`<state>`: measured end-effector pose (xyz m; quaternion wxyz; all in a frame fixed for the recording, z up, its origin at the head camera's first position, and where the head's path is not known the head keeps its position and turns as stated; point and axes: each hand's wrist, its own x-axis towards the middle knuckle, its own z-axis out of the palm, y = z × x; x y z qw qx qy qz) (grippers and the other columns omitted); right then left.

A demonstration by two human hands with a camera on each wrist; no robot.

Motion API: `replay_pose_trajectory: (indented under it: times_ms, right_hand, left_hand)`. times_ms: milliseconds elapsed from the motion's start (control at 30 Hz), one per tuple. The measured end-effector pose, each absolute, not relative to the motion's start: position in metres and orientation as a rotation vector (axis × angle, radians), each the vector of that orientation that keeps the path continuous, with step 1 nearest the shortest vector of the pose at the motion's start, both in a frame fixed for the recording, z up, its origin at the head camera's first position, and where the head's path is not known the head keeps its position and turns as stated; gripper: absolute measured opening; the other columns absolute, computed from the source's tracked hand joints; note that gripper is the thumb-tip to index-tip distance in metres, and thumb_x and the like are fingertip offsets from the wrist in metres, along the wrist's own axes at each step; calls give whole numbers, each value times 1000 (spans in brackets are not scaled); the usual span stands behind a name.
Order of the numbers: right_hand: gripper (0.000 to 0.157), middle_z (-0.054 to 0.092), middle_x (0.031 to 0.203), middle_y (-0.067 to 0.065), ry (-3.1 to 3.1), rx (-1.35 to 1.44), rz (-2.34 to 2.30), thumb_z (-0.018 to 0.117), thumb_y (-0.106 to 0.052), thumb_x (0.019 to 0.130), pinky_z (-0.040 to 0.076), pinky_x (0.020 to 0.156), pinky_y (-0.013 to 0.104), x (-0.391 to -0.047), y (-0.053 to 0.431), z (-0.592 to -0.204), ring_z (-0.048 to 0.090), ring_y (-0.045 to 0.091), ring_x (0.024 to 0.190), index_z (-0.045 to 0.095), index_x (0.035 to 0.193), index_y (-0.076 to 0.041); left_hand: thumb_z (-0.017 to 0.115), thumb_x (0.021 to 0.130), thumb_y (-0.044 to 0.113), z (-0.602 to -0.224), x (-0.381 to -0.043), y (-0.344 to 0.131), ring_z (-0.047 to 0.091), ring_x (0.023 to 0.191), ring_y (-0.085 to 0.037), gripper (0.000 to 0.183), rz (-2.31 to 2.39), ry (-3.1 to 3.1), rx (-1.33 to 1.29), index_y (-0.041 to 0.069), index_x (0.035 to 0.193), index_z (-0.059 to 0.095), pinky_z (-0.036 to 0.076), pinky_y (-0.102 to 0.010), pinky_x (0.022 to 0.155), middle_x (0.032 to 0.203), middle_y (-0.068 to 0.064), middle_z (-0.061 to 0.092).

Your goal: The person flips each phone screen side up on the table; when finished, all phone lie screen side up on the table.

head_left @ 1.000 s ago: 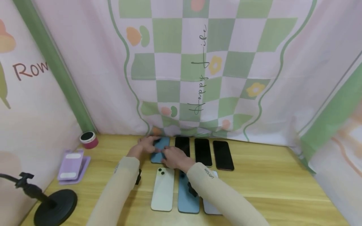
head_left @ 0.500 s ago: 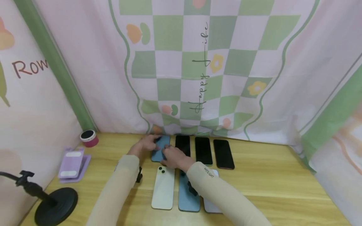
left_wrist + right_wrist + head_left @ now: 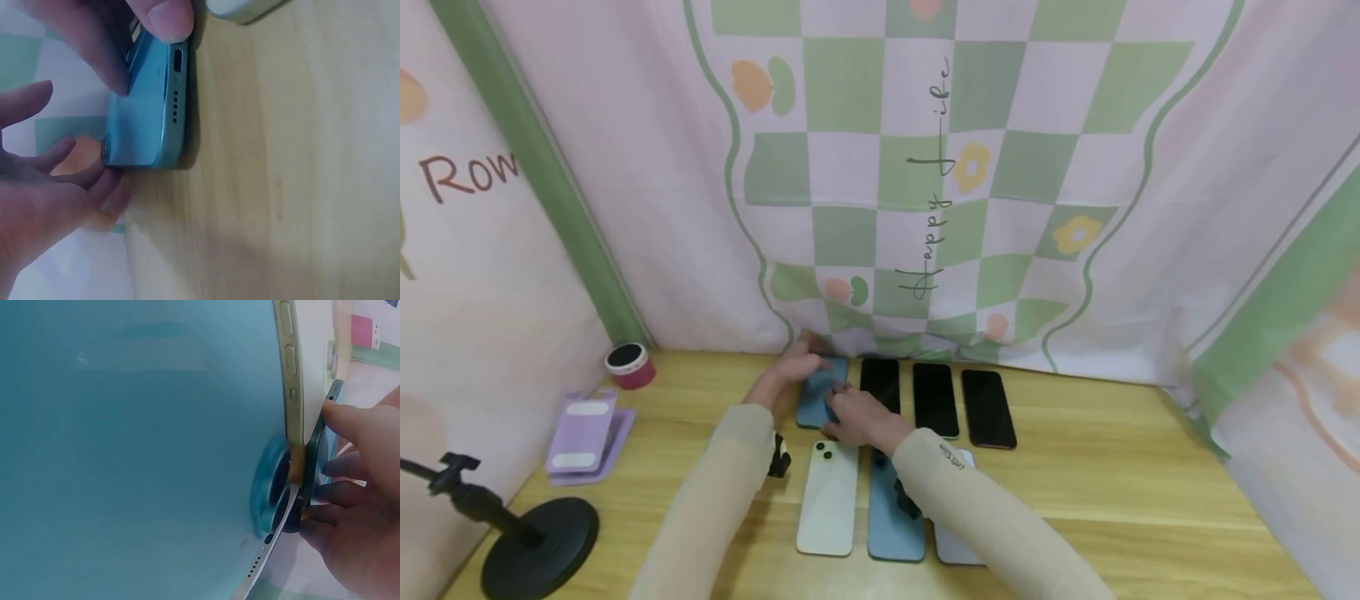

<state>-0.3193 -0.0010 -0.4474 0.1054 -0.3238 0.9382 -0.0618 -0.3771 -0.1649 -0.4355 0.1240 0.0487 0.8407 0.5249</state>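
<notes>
In the head view, a blue smartphone [image 3: 818,390] lies camera side up at the left of the back row. My left hand [image 3: 792,367] reaches round its far left corner. In the left wrist view, the left fingers [image 3: 106,190] touch the camera end and the left thumb is raised off it. My right hand [image 3: 861,417] holds the same phone at its near end; its thumb [image 3: 170,22] lies on the edge with the charging port. The right wrist view shows the right fingers [image 3: 331,494] curled at the phone's edge.
Three phones with dark screens, a left one [image 3: 880,383], a middle one [image 3: 936,400] and a right one [image 3: 988,408], continue the row. Nearer lie a cream phone [image 3: 827,500], another blue phone [image 3: 895,525] and a pale phone [image 3: 958,546]. A purple stand [image 3: 583,437], pink jar [image 3: 630,367] and black stand base [image 3: 542,546] are left.
My left hand has shifted from over the blue phone's camera corner to its far edge, with fingers raised towards the curtain. The right hand stays at the near end.
</notes>
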Motion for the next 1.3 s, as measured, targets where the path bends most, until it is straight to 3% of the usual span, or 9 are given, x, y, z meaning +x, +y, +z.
replay_pose_trajectory:
  times_ms: [267, 600, 700, 833, 933, 1033, 1133, 1233, 1300]
  right_hand:
    - [62, 41, 165, 20, 2757, -908, -222, 63, -38, 103, 48, 118, 42, -317, 1, -444, 49, 33, 148, 48, 154, -5]
    - [63, 38, 168, 16, 2732, -859, -319, 63, -36, 103, 43, 123, 42, -313, 4, -440, 43, 31, 153, 45, 157, -8]
    - [63, 37, 169, 14, 2730, -853, -325, 63, -36, 104, 42, 124, 42, -312, 5, -441, 42, 30, 154, 44, 157, -9]
    - [62, 35, 170, 13, 2715, -858, -354, 61, -37, 104, 40, 125, 42, -313, 7, -443, 40, 29, 155, 43, 158, -10]
    - [59, 43, 166, 14, 2712, -871, -468, 59, -33, 105, 42, 124, 43, -315, 12, -443, 46, 30, 151, 45, 157, -8]
    - [53, 60, 149, 18, 2689, -841, -678, 56, -28, 106, 49, 116, 44, -318, 18, -441, 62, 32, 134, 49, 154, -6]
    - [48, 67, 140, 20, 2631, -725, -958, 55, -23, 105, 53, 111, 47, -320, 22, -436, 67, 34, 125, 54, 150, -5]
    - [45, 70, 136, 14, 2510, -521, -1253, 54, -20, 104, 55, 106, 43, -321, 21, -431, 68, 26, 120, 59, 146, -6]
    - [46, 72, 118, 13, 2353, -372, -1469, 53, -15, 102, 57, 95, 40, -322, 20, -429, 67, 23, 100, 58, 147, -5]
  left_hand:
    - [48, 87, -7, -435, -374, -178, 41, 148, -40, 72, 1488, 2415, 91, -2, 157, 33, 47, -48, 112, 163, -25, 39]
    - [53, 80, -16, -442, -374, -182, 38, 151, -46, 72, 1339, 2589, 232, -6, 151, 43, 33, -56, 127, 159, -29, 44]
    - [58, 79, -13, -443, -375, -182, 47, 143, -48, 69, 1283, 2647, 224, -10, 147, 47, 44, -54, 119, 153, -32, 49]
    - [66, 80, -10, -443, -375, -180, 57, 130, -45, 63, 1220, 2704, 155, -9, 141, 54, 60, -42, 92, 144, -32, 57]
    - [68, 81, -8, -438, -376, -177, 58, 128, -43, 60, 1203, 2722, 115, -5, 140, 58, 61, -40, 85, 143, -29, 59]
    - [69, 80, -5, -430, -377, -174, 60, 125, -41, 57, 1145, 2767, 124, -2, 136, 62, 60, -43, 93, 141, -27, 62]
    - [65, 77, -1, -421, -378, -170, 65, 112, -37, 49, 1021, 2851, 169, -2, 126, 68, 59, -41, 91, 130, -24, 69]
    - [58, 74, 0, -411, -381, -163, 62, 83, -27, 29, 924, 2893, 151, -2, 100, 71, 54, -32, 70, 96, -16, 71]
    - [55, 75, 2, -404, -383, -158, 55, 68, -21, 10, 878, 2894, 98, 1, 82, 62, 47, -28, 58, 79, -9, 61]
